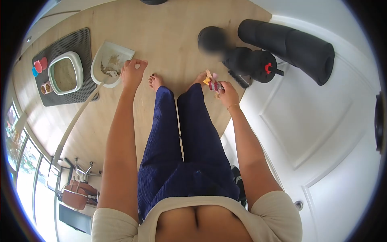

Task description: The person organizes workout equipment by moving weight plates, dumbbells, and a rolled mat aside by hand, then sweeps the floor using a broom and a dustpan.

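Observation:
My left hand (133,73) is raised beside the right edge of a white long-handled dustpan (96,69), its fingers curled into a pinch. Whatever may be between those fingertips is hidden. Dirt, fluff and a pale scrap (112,74) lie in the dustpan, whose long pale handle (74,119) slants down to the left. On the other side, my right hand (228,95) is closed around a bunch of crumpled wrappers (213,84) in red, yellow and silver. The wrappers are held above my right foot (198,78).
A grey mat (86,42) at left bears a litter box (79,71) and pink scoops or cups (40,64). Black foam rollers (288,46) and a black massage gun-like device (258,66) lie by the white door (318,121). A brown chair (75,197) stands lower left.

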